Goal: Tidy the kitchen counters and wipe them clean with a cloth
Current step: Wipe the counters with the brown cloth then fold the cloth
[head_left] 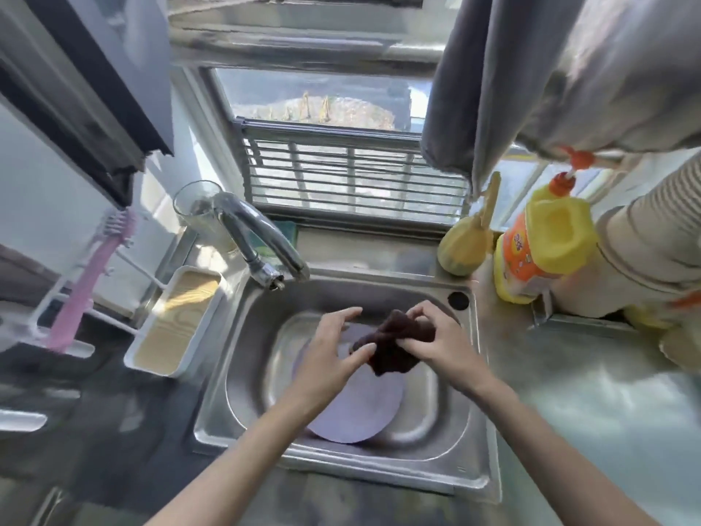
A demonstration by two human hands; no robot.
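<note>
Left hand (333,354): centre frame, forearm entering from lower left, fingers spread and loosely extended. Right hand (436,339): right of centre, forearm entering from lower right, fingers curled, pinching dark cloth (390,347).

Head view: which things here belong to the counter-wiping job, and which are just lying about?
In the job:
dark cloth, gripped by right hand
left hand, thumb touching it
sink

Lying about:
plate in the sink
tap
drinking glass
pink brush
yellow detergent bottle
</note>
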